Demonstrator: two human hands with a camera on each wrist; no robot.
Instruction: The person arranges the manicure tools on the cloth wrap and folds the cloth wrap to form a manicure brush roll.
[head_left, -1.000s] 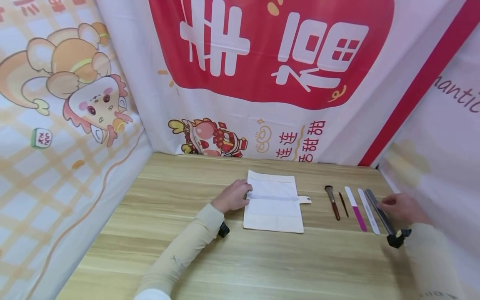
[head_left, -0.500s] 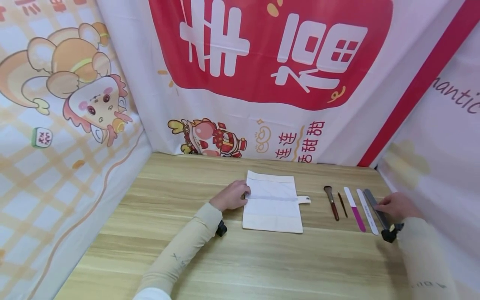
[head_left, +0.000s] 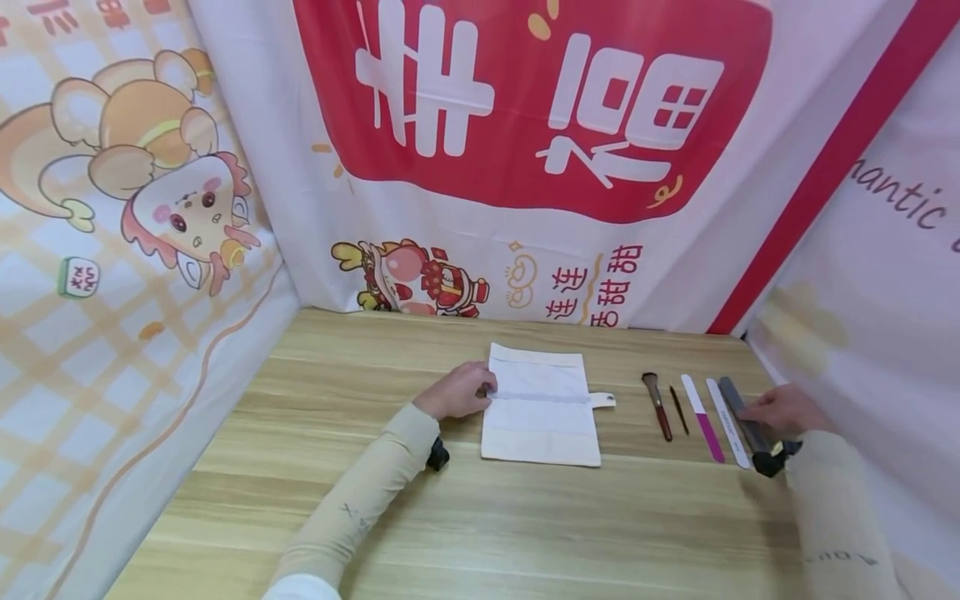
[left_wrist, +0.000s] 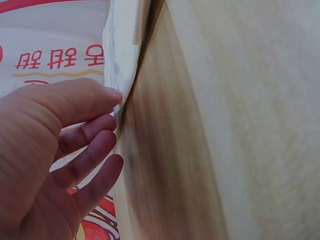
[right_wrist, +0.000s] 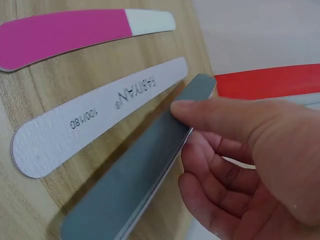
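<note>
A: Where is the grey file [right_wrist: 135, 165]?
B: Far right of the tool row, in the right hand [head_left: 787, 410]. Thumb lies on the upper face near one end, forefinger against the edge: a pinch. Remaining fingers curl loosely beside it.
A: Flat on the table [head_left: 450, 525]?
B: A shadow runs along its side. I cannot tell from here whether its whole length is raised.
A: Nearest neighbour?
B: White file [right_wrist: 102, 112], just beside, printed with a brand name and "100/180". Then the pink-and-white file [head_left: 702, 419], its pink half toward the person. Further left, a thin dark pointed stick [head_left: 679, 409], then a brush [head_left: 657, 407] with a reddish-brown handle. All lie roughly parallel, apart from one another.
A: Other hand?
B: Left hand [head_left: 456, 392] is at the left edge of the white fabric pouch [head_left: 540, 433]. Thumb and forefinger nip that edge; the other fingers bend loosely, gap between them and the thumb.
A: Pouch condition?
B: Spread open, crease across the middle, snap tab [head_left: 603, 401] pointing toward the brush.
A: Surroundings?
B: Pale wood-grain surface. Behind it, a hanging cloth [head_left: 450, 196] with a red panel and large white characters; at left, an orange-checked cloth [head_left: 112, 350] with a cartoon animal.
</note>
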